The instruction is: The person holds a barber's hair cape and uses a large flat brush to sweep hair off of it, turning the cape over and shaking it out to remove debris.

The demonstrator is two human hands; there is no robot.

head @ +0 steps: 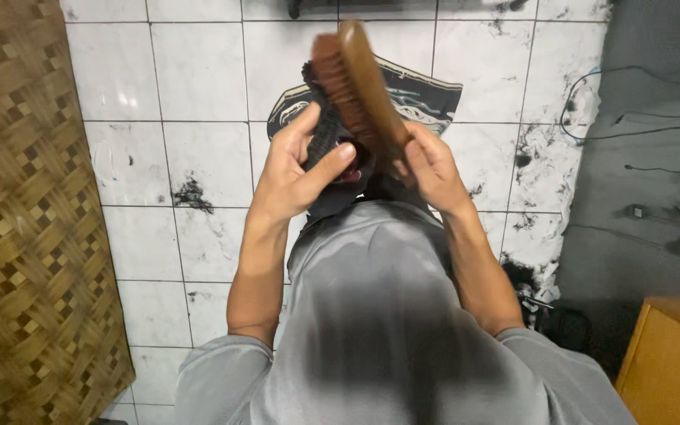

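My left hand (297,169) grips a black shoe (326,130), held upright in front of my chest, with the thumb pressed across its side. My right hand (426,161) holds a wooden brush (360,86) with brown bristles by its lower end. The bristle side rests against the shoe's upper part. Both hands are close together above my grey shirt (379,315). Much of the shoe is hidden behind my fingers and the brush.
A dark printed cloth (426,98) lies on the white tiled floor (159,157) under the hands. A woven mat (17,205) covers the left side. Black smudges mark the tiles. Cables (631,126) run over grey floor at right, and a wooden cabinet (670,362) stands lower right.
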